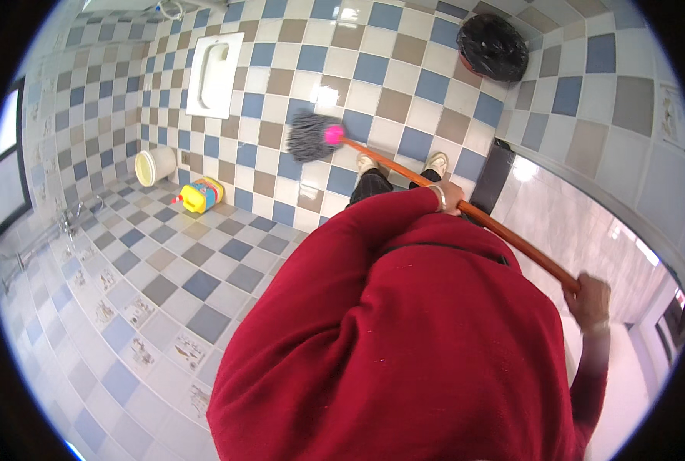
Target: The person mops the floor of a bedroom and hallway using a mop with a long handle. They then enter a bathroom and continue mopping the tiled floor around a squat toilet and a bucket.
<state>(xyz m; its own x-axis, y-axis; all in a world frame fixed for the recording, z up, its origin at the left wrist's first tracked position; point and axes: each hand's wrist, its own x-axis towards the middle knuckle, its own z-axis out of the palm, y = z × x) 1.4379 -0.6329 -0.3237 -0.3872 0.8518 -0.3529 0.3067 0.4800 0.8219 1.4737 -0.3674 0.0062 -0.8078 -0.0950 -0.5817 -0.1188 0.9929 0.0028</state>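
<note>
A string mop with a grey yarn head (312, 137) and a bright pink socket (334, 135) is on the tiled floor. Its reddish-brown wooden handle (515, 239) slants across my front, from the socket to my right side. My left hand (450, 197) is closed around the handle partway along, close to my waist. Farther up, my right hand (589, 302) grips the handle near its upper end, out to my right. The mop head lies just left of my light-coloured shoes (436, 162).
A white squat toilet pan (209, 75) is set in the floor. A black-bagged bin (494, 47) stands by the far wall. Left are a white bucket (164, 164), a yellow jug (199, 196) and shower fittings (66, 222). A dark threshold (493, 176) crosses the doorway on the right.
</note>
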